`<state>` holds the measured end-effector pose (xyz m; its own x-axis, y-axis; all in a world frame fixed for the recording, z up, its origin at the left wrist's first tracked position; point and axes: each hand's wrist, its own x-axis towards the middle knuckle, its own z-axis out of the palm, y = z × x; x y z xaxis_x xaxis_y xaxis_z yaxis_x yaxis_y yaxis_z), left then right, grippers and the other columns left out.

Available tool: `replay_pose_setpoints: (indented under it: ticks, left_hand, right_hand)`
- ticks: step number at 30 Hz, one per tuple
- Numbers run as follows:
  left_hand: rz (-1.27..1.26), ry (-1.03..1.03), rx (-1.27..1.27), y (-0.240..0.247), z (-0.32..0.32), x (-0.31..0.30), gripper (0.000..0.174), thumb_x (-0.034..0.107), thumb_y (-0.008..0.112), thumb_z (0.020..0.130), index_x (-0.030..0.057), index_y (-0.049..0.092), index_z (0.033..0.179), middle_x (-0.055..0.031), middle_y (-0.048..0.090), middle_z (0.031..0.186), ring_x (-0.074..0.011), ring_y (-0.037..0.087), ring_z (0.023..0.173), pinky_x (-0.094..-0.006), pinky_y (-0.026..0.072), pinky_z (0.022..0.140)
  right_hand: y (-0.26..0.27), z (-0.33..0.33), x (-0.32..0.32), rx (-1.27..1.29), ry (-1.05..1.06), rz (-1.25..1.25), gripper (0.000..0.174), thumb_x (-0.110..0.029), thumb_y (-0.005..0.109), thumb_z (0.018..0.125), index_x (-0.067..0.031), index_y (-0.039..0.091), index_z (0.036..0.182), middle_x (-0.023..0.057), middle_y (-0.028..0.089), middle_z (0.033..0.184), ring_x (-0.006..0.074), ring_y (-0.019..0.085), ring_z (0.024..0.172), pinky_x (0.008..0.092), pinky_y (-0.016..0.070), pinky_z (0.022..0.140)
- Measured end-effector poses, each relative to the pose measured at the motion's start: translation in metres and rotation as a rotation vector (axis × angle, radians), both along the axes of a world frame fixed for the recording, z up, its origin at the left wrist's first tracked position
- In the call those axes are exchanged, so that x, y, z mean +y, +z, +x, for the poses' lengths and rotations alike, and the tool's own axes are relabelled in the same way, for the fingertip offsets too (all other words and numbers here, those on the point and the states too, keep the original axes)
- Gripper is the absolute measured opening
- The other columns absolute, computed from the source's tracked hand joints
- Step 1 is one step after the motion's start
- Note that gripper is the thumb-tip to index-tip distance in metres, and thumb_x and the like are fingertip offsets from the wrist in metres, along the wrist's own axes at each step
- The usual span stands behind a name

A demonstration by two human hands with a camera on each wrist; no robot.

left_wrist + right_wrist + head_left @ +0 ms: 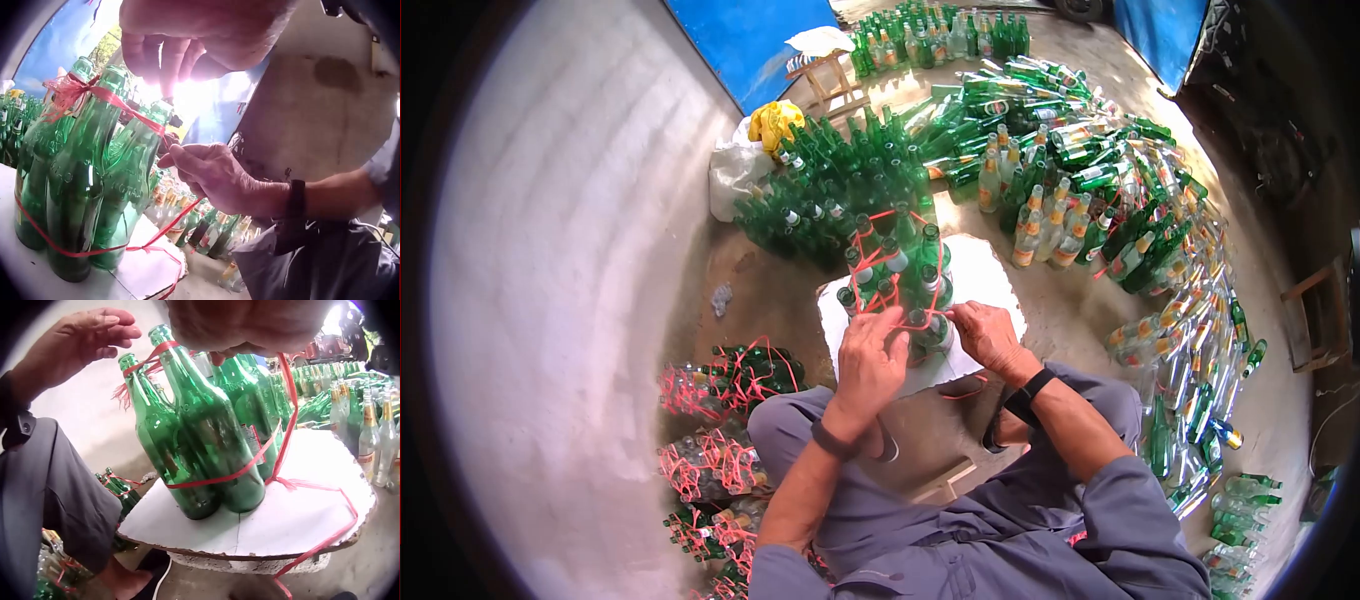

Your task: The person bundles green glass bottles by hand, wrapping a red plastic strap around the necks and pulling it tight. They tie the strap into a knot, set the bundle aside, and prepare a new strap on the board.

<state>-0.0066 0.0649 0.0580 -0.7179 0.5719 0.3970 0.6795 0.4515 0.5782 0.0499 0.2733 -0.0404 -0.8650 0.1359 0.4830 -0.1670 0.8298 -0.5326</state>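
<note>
Atop one board: one green bottle bundle; right fingers pinch red strip, left fingers apart.

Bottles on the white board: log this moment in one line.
bottles: bound by red string | board: beneath bottles | left hand: empty, near bottles | right hand: holding string
</note>
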Motion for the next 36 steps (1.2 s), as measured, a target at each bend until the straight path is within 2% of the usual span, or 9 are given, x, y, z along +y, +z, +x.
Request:
replay_pose_setpoints:
  ticks: [7, 9, 12, 16, 18, 22, 28, 34, 36]
  left_hand:
    - [-0.164, -0.200, 0.076, -0.010, -0.032, 0.019, 0.062, 0.008, 0.068, 0.084, -0.0018, 0.047, 0.142, -0.0139, 0.070, 0.119, -0.0344, 0.059, 0.106, -0.0469, 0.0432, 0.099]
    - [-0.284, -0.239, -0.092, -0.012, -0.037, 0.025, 0.074, 0.011, 0.068, 0.083, -0.0023, 0.036, 0.149, -0.0117, 0.069, 0.124, -0.0347, 0.060, 0.107, -0.0479, 0.0439, 0.098]
    - [-0.432, -0.202, -0.163, -0.014, -0.043, 0.031, 0.082, 0.013, 0.068, 0.082, -0.0011, 0.027, 0.153, -0.0106, 0.069, 0.126, -0.0358, 0.060, 0.111, -0.0483, 0.0433, 0.101]
    - [-0.342, -0.241, -0.164, -0.008, -0.043, 0.033, 0.089, 0.013, 0.068, 0.081, -0.0004, 0.021, 0.156, -0.0103, 0.068, 0.129, -0.0376, 0.058, 0.118, -0.0481, 0.0424, 0.105]
    - [-0.412, -0.253, -0.223, -0.005, -0.045, 0.034, 0.093, 0.012, 0.067, 0.080, 0.0010, 0.017, 0.158, -0.0113, 0.068, 0.129, -0.0390, 0.058, 0.122, -0.0482, 0.0418, 0.107]
    - [-0.412, -0.307, -0.225, -0.006, -0.056, 0.034, 0.091, 0.013, 0.065, 0.080, -0.0002, 0.018, 0.157, -0.0137, 0.068, 0.127, -0.0393, 0.061, 0.115, -0.0491, 0.0453, 0.102]
    - [-0.443, -0.283, -0.369, 0.002, -0.061, 0.039, 0.094, 0.014, 0.067, 0.078, 0.0021, 0.019, 0.157, -0.0154, 0.071, 0.118, -0.0406, 0.061, 0.115, -0.0460, 0.0466, 0.104]
    - [-0.408, -0.321, -0.089, -0.004, -0.058, 0.042, 0.092, 0.015, 0.071, 0.077, 0.0035, 0.024, 0.155, -0.0155, 0.072, 0.111, -0.0443, 0.061, 0.113, -0.0468, 0.0465, 0.104]
    - [-0.546, -0.313, -0.040, 0.004, -0.057, 0.045, 0.096, 0.018, 0.075, 0.076, 0.0025, 0.024, 0.156, -0.0142, 0.072, 0.106, -0.0444, 0.057, 0.122, -0.0454, 0.0465, 0.106]
  right_hand:
    - [-0.003, -0.027, -0.007, -0.098, -0.063, -0.061, 0.018, -0.019, 0.062, 0.091, -0.0084, 0.069, 0.078, 0.0160, 0.067, 0.072, 0.0371, 0.067, 0.067, 0.0459, 0.0512, 0.058]
    - [-0.002, -0.031, -0.012, -0.197, -0.094, -0.075, 0.025, -0.024, 0.064, 0.091, -0.0065, 0.069, 0.075, 0.0177, 0.066, 0.070, 0.0385, 0.066, 0.066, 0.0474, 0.0511, 0.059]
    - [0.005, -0.036, -0.012, -0.375, -0.126, -0.187, 0.033, -0.030, 0.065, 0.090, -0.0037, 0.069, 0.071, 0.0205, 0.065, 0.067, 0.0410, 0.065, 0.065, 0.0504, 0.0505, 0.062]
    - [0.018, -0.040, -0.008, -0.569, -0.127, -0.424, 0.036, -0.034, 0.066, 0.087, -0.0026, 0.069, 0.071, 0.0222, 0.065, 0.069, 0.0419, 0.065, 0.066, 0.0528, 0.0500, 0.065]
    - [0.013, -0.044, -0.009, -0.556, -0.154, -0.386, 0.035, -0.035, 0.067, 0.086, -0.0025, 0.070, 0.072, 0.0229, 0.065, 0.070, 0.0424, 0.065, 0.067, 0.0525, 0.0503, 0.065]
    - [0.003, -0.052, -0.016, -0.465, -0.231, -0.211, 0.036, -0.036, 0.069, 0.083, -0.0011, 0.071, 0.072, 0.0253, 0.066, 0.071, 0.0438, 0.066, 0.068, 0.0521, 0.0513, 0.065]
    - [0.004, -0.053, -0.015, -0.480, -0.231, -0.198, 0.037, -0.037, 0.072, 0.082, -0.0022, 0.071, 0.071, 0.0216, 0.069, 0.071, 0.0396, 0.069, 0.070, 0.0495, 0.0542, 0.065]
    - [0.006, -0.054, -0.009, -0.492, -0.149, -0.229, 0.038, -0.038, 0.072, 0.083, -0.0019, 0.071, 0.071, 0.0229, 0.067, 0.070, 0.0419, 0.068, 0.068, 0.0507, 0.0535, 0.065]
    - [0.010, -0.052, -0.006, -0.508, -0.115, -0.250, 0.038, -0.037, 0.071, 0.084, -0.0012, 0.071, 0.072, 0.0234, 0.067, 0.071, 0.0424, 0.068, 0.070, 0.0510, 0.0536, 0.066]
